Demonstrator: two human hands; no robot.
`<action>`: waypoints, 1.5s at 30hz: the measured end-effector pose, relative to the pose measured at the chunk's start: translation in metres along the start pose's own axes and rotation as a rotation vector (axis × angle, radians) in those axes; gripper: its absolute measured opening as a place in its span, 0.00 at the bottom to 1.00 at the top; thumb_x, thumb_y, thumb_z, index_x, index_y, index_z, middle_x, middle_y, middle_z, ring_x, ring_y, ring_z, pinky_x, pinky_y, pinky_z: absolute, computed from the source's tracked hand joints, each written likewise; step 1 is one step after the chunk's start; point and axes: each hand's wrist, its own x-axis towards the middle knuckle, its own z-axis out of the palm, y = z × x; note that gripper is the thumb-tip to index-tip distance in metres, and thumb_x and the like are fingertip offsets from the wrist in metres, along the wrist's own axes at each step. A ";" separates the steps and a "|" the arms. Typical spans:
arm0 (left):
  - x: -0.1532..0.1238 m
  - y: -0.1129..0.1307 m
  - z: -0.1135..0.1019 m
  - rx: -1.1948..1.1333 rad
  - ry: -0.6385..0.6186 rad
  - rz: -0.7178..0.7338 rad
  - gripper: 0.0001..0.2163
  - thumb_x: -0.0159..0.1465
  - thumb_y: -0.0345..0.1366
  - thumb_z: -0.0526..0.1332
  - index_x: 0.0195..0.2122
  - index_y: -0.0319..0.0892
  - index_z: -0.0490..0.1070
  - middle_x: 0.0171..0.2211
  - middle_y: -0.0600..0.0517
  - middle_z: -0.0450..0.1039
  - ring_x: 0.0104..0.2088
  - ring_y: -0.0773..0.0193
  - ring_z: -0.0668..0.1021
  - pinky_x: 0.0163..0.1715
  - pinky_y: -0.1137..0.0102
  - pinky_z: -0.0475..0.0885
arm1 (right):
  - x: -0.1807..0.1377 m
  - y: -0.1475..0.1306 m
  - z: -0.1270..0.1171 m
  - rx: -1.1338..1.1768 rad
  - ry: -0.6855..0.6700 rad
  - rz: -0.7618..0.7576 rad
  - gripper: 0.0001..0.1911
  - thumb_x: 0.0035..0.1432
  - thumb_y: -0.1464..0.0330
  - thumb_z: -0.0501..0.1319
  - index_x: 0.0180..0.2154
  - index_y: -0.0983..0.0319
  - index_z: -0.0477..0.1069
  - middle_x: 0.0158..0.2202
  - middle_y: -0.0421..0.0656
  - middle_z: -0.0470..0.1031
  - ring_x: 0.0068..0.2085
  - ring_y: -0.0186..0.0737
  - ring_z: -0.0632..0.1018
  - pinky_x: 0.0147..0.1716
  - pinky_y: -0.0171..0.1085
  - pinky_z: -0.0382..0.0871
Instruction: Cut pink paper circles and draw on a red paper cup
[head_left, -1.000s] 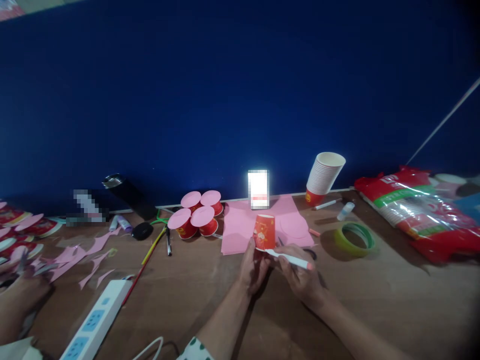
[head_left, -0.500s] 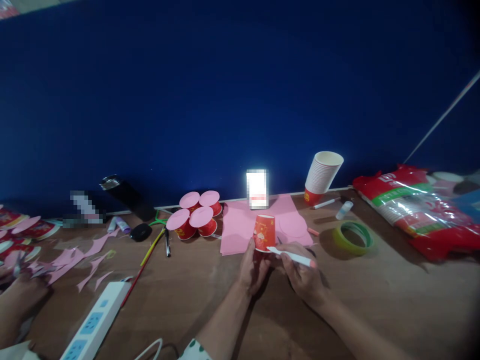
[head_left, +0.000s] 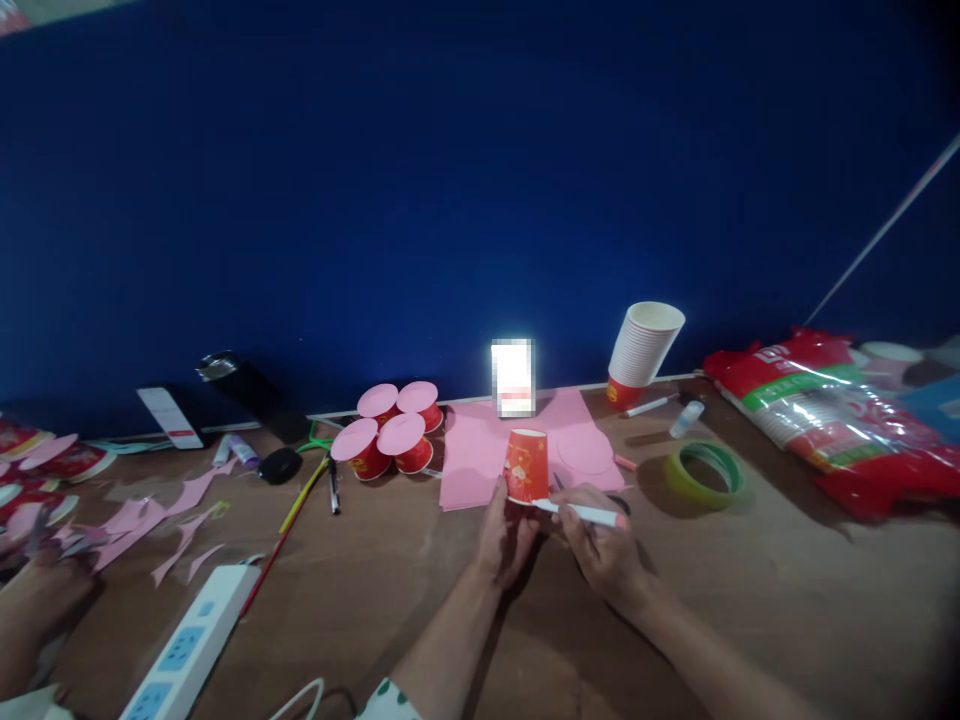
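A red patterned paper cup (head_left: 528, 464) is held at its lower end by my left hand (head_left: 507, 532). Closed around a white marker (head_left: 592, 514) with a pinkish end is my right hand (head_left: 607, 545). The marker's tip touches or nearly touches the cup's lower edge; contact cannot be made out exactly. Behind the cup lie pink paper sheets (head_left: 472, 450), with a cut or drawn circle on the right part. Several red cups topped with pink paper discs (head_left: 403, 433) stand to the left of the sheets.
A stack of cups (head_left: 646, 345), a tape roll (head_left: 706, 474) and a red plastic package (head_left: 810, 410) are on the right. Leftward lie a power strip (head_left: 191, 640), pink scraps (head_left: 139, 525) and a black bottle (head_left: 251, 395). Another person's hand (head_left: 52, 590) works at the far left.
The cup has turned slightly in my left hand, so its printed pattern sits differently. The marker's tip has dropped a little along the lower edge.
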 end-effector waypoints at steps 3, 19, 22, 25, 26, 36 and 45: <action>0.000 0.001 0.000 -0.026 -0.017 -0.006 0.19 0.64 0.45 0.55 0.50 0.37 0.69 0.43 0.44 0.75 0.41 0.60 0.76 0.50 0.63 0.66 | 0.001 0.000 -0.001 -0.013 0.014 0.000 0.11 0.63 0.71 0.50 0.34 0.60 0.70 0.29 0.43 0.75 0.32 0.41 0.76 0.33 0.39 0.69; -0.001 0.000 0.002 -0.019 0.014 -0.029 0.20 0.64 0.47 0.54 0.47 0.36 0.71 0.40 0.44 0.75 0.40 0.60 0.76 0.48 0.64 0.67 | 0.001 0.003 -0.001 -0.025 0.035 -0.008 0.11 0.63 0.72 0.50 0.33 0.61 0.70 0.27 0.43 0.74 0.29 0.40 0.75 0.30 0.38 0.69; 0.000 -0.001 0.001 -0.003 0.021 -0.030 0.21 0.63 0.48 0.54 0.47 0.36 0.71 0.40 0.43 0.76 0.40 0.58 0.77 0.47 0.62 0.68 | 0.002 0.001 -0.003 -0.046 0.021 -0.002 0.12 0.63 0.71 0.50 0.31 0.61 0.69 0.26 0.43 0.74 0.29 0.40 0.76 0.30 0.38 0.69; 0.000 0.000 0.000 -0.012 0.038 -0.020 0.20 0.63 0.47 0.55 0.47 0.36 0.71 0.41 0.44 0.76 0.41 0.59 0.77 0.47 0.63 0.68 | 0.002 0.001 -0.002 -0.060 0.017 0.004 0.12 0.63 0.71 0.50 0.31 0.61 0.70 0.26 0.43 0.75 0.30 0.40 0.76 0.31 0.38 0.69; 0.000 0.000 0.001 -0.016 0.037 -0.019 0.20 0.63 0.47 0.55 0.47 0.36 0.71 0.41 0.44 0.76 0.40 0.59 0.77 0.47 0.63 0.68 | 0.001 0.002 -0.002 -0.063 0.017 0.002 0.12 0.64 0.72 0.50 0.32 0.60 0.70 0.27 0.43 0.75 0.30 0.40 0.76 0.32 0.38 0.69; -0.003 0.001 0.004 -0.032 0.040 -0.020 0.17 0.64 0.44 0.54 0.46 0.37 0.72 0.40 0.45 0.76 0.38 0.61 0.76 0.45 0.66 0.68 | -0.003 0.011 0.001 -0.058 0.060 0.027 0.12 0.63 0.73 0.50 0.31 0.60 0.70 0.26 0.42 0.74 0.31 0.41 0.75 0.32 0.38 0.68; -0.003 0.002 0.006 -0.033 0.012 -0.034 0.18 0.65 0.44 0.53 0.46 0.36 0.72 0.41 0.44 0.75 0.39 0.61 0.76 0.46 0.66 0.68 | -0.003 0.009 0.001 -0.038 0.050 0.018 0.12 0.63 0.73 0.49 0.32 0.60 0.69 0.28 0.43 0.74 0.33 0.41 0.74 0.34 0.39 0.67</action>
